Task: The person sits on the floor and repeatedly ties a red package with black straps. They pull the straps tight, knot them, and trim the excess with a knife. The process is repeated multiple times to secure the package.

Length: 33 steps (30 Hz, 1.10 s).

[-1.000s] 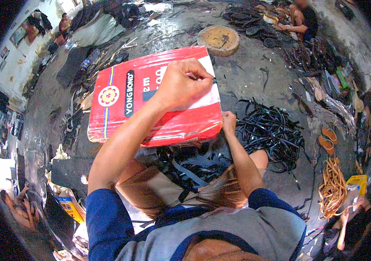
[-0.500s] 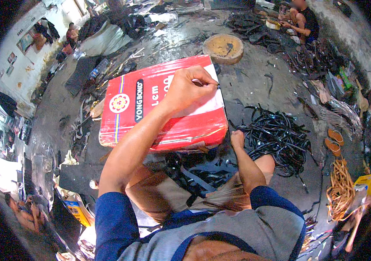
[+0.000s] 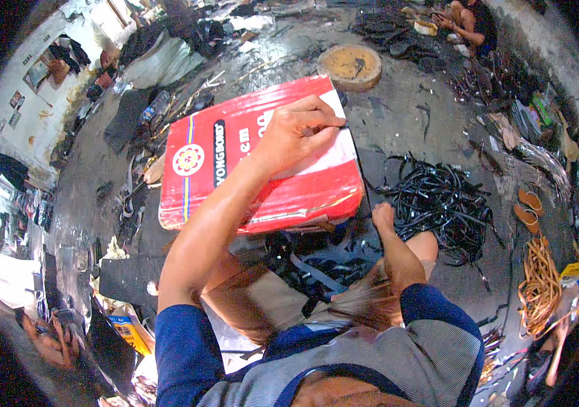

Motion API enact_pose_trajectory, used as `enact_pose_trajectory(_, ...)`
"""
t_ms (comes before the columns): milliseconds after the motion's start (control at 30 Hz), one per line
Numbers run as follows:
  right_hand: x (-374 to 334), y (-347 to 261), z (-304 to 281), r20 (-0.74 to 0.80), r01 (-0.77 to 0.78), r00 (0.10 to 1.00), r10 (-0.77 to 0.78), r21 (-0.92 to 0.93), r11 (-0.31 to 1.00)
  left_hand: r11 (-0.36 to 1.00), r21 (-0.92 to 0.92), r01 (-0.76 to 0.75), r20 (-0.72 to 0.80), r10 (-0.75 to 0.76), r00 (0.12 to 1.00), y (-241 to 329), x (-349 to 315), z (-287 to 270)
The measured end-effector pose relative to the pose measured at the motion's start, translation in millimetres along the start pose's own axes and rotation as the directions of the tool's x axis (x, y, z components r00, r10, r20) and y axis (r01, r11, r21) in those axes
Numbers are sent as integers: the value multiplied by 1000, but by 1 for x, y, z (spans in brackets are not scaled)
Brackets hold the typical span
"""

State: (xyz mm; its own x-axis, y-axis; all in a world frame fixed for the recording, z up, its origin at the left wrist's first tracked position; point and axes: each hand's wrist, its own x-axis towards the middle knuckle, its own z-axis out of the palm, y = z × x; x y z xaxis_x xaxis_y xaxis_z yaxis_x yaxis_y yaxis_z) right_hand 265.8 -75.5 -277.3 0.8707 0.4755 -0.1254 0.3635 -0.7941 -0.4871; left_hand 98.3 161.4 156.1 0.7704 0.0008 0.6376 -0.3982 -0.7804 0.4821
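Note:
A red carton (image 3: 248, 197) with white lettering and a flower emblem lies in front of my knees. Across its top reaches my left arm, and my left hand (image 3: 297, 136) is closed in a pinch at the right edge, on the end of a thin black strip (image 3: 365, 173). That strip runs down along the carton's right side toward my right hand (image 3: 383, 217), which is closed in a fist near my right knee. The fist seems to grip the strip's lower part, though its fingers are mostly hidden. Right of it lies a tangled heap of glossy black strips (image 3: 442, 207).
More black strips (image 3: 316, 264) lie between my legs. Beyond the carton stands a round wooden block (image 3: 349, 68). To the right are brown sandals (image 3: 527, 210) and a bundle of tan strips (image 3: 539, 288). A person (image 3: 469, 27) sits at the far right.
The carton's right end appears slightly higher in view. My left hand stays pinched at its edge, while my right fist sits a little farther right and lower.

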Motion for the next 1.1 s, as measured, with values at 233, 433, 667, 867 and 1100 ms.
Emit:
enact_pose_trajectory(233, -16, -19, -33, 12, -293, 956, 293, 69, 954, 936, 219, -277, 34, 276, 961, -10, -18, -2)
enact_pose_trajectory(433, -21, -13, -44, -76, -331, 942, 327, -53, 942, 981, 111, -162, 28, 159, 987, -11, -9, 1)
enact_pose_trajectory(667, -25, 24, -32, -43, -247, 969, 244, -105, 963, 953, 269, -138, -30, 152, 988, 6, -11, 5)
enact_pose_trajectory(867, -1, 24, -155, -753, 51, 614, 237, 338, 940, 983, 40, -177, 39, 175, 984, 97, -125, 100)
enact_pose_trajectory(1100, -96, -2, -371, -895, 493, 258, 363, 445, 748, 669, 427, 609, 345, -742, 574, -8, -311, 277)
